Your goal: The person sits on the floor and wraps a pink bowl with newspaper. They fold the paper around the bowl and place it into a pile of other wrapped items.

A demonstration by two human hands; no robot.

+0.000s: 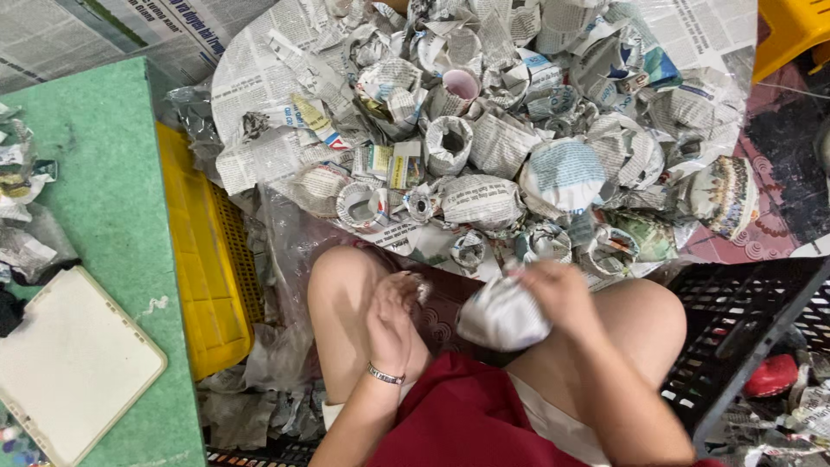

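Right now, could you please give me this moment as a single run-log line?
right hand: holds newspaper-wrapped bundle | left hand: beside bundle, contact unclear | ahead: pile of wrapped cups

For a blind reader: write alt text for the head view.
A seated person's right hand holds a pale paper-wrapped bundle above the lap, the left hand beside it. Ahead lies a pile of newspaper-wrapped cups, with a yellow crate at left.

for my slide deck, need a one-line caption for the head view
Seated person's right hand holds a white cup before a pile of newspaper-wrapped cups.

Head camera, steeply downward, close over lap and floor
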